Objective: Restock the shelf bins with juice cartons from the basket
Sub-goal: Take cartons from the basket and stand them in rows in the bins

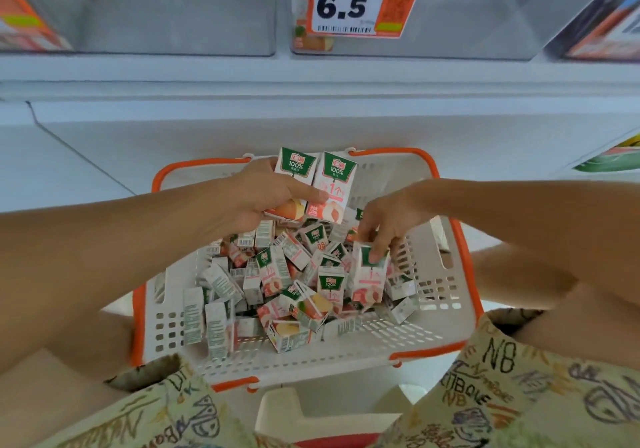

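White and green, one juice carton (369, 274) stands upright right under the right hand (388, 220). Its long side points up, and the fingertips (375, 257) pinch its top, so this hand is the nearer one. The left hand (263, 194) is wrapped round two cartons (317, 184), held side by side above the pile. The pile lies loose in the white basket (429, 330) with orange rims. The clear shelf bin (467, 32) with the price tag (349, 0) is up and ahead of both hands.
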